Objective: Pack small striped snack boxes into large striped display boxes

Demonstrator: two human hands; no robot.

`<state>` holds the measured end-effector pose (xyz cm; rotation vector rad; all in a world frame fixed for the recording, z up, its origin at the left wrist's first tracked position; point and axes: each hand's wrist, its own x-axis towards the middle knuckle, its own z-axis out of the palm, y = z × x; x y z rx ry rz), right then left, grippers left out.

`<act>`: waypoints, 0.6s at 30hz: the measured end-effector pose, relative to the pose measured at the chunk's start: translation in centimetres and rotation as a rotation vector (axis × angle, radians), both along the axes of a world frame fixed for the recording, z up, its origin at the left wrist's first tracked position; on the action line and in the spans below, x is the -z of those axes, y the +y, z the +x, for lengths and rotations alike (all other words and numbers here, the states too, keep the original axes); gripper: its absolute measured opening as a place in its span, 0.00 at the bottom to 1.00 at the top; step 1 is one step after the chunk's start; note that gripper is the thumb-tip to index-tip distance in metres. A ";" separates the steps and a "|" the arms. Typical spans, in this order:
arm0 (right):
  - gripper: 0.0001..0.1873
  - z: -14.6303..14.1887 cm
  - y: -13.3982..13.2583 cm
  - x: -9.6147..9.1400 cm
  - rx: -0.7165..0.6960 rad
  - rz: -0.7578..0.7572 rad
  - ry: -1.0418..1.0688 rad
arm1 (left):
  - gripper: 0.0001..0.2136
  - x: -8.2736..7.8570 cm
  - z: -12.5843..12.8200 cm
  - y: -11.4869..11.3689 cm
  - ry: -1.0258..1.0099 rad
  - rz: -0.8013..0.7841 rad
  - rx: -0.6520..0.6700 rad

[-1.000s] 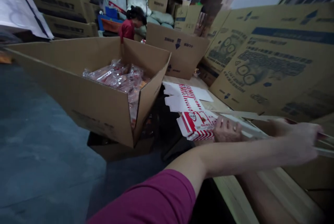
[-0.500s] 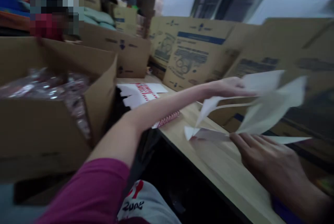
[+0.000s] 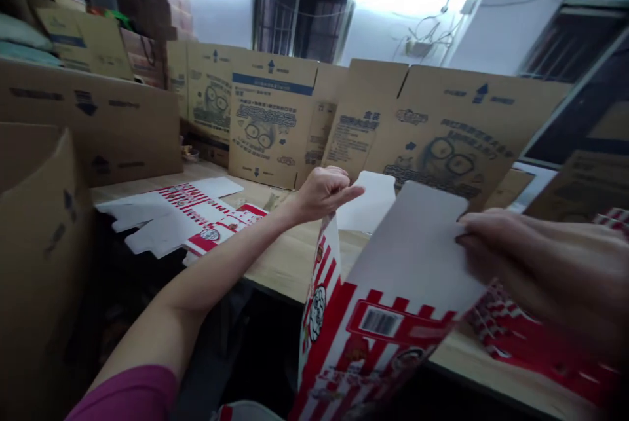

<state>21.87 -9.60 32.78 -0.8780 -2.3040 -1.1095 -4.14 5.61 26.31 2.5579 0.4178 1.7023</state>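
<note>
A red-and-white striped paper box (image 3: 378, 342) stands partly unfolded in front of me, its white flaps upward and a barcode on its near face. My left hand (image 3: 324, 193) is closed at the top of its left side, thumb pointing right. The fingers of my right hand (image 3: 535, 257), somewhat blurred, pinch the edge of a white flap on the right. The box's lower end runs out of view. Left of it, flat box blanks (image 3: 196, 215) with the same print lie on the table (image 3: 285, 264).
Tall brown cartons (image 3: 268, 126) line the back of the table. An open carton (image 3: 34, 231) stands at the left. More red-and-white boxes (image 3: 531, 349) lie at the right, partly behind my right hand. Dark space shows below the table's front edge.
The view has swung to the right. The white card sheets, earlier spread over the table, now appear as a partly opened striped box held upright nearer to me, between both hands.
</note>
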 end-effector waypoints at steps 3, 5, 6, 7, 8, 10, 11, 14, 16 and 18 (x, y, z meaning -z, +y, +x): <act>0.09 -1.2 0.2 0.7 -0.006 0.053 -0.089 | 0.27 1.6 2.3 2.9 -0.093 0.136 -0.022; 0.08 -1.0 1.1 1.0 0.046 0.076 -0.073 | 0.26 1.7 3.1 5.0 -0.128 0.160 -0.050; 0.08 -0.7 1.6 1.2 0.062 0.082 -0.069 | 0.26 1.6 3.5 6.0 -0.132 0.174 -0.068; 0.09 -0.4 2.1 1.4 0.071 0.085 -0.068 | 0.26 1.4 3.8 6.9 -0.127 0.194 -0.087; 0.10 -0.2 2.5 1.8 0.081 0.085 -0.069 | 0.26 1.3 4.1 7.7 -0.112 0.219 -0.105; 0.12 -0.1 3.2 2.9 0.104 0.066 -0.069 | 0.26 1.7 4.6 8.7 -0.058 0.261 -0.140; 0.13 -0.2 3.4 3.7 0.123 0.033 -0.068 | 0.25 2.3 4.8 9.0 -0.021 0.272 -0.150; 0.15 -1.2 3.4 6.8 0.181 -0.118 -0.059 | 0.23 5.5 4.6 9.1 0.081 0.260 -0.152; 0.20 -2.0 3.4 8.9 0.213 -0.242 -0.057 | 0.22 8.2 3.8 9.0 0.101 0.255 -0.157; 0.24 -2.5 4.0 10.9 0.265 -0.394 -0.051 | 0.20 10.7 2.9 8.8 0.091 0.256 -0.173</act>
